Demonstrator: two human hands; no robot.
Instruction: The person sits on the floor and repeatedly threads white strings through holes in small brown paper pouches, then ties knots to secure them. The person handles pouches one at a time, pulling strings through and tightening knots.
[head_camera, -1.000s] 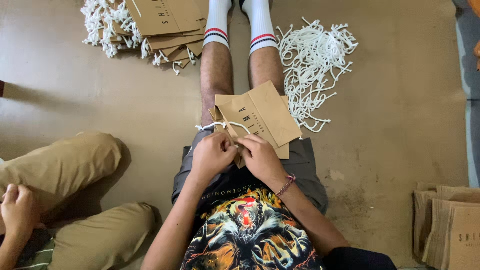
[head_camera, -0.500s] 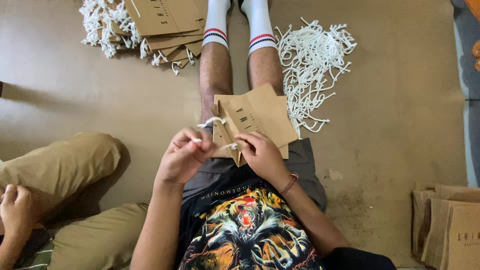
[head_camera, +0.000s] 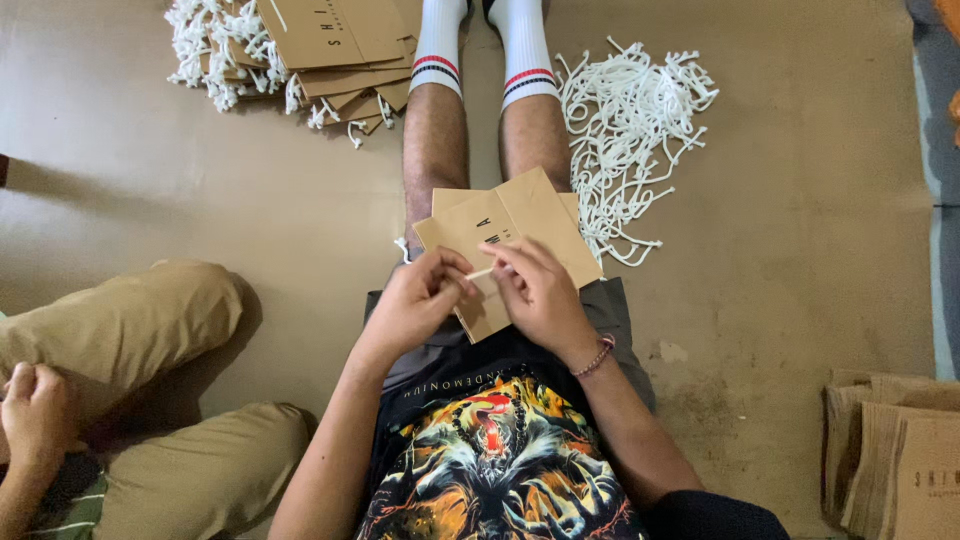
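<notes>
Pinching one end of a white cord handle (head_camera: 482, 271) between the fingertips of your left hand (head_camera: 418, 300) and right hand (head_camera: 538, 292), you look to be threading it into the flat brown paper bag (head_camera: 505, 240) resting on your thighs, so feeding the tip through the punched hole seems the step in hand. Both sets of fingers are closed on the cord; more limp, knotted cords (head_camera: 630, 120) lie beside your right leg, and finished bags (head_camera: 330, 50) are stacked beyond your left.

A floor-level packing workshop: stacked brown paper bags (head_camera: 335, 45) and loose white cord handles (head_camera: 630, 120).
</notes>
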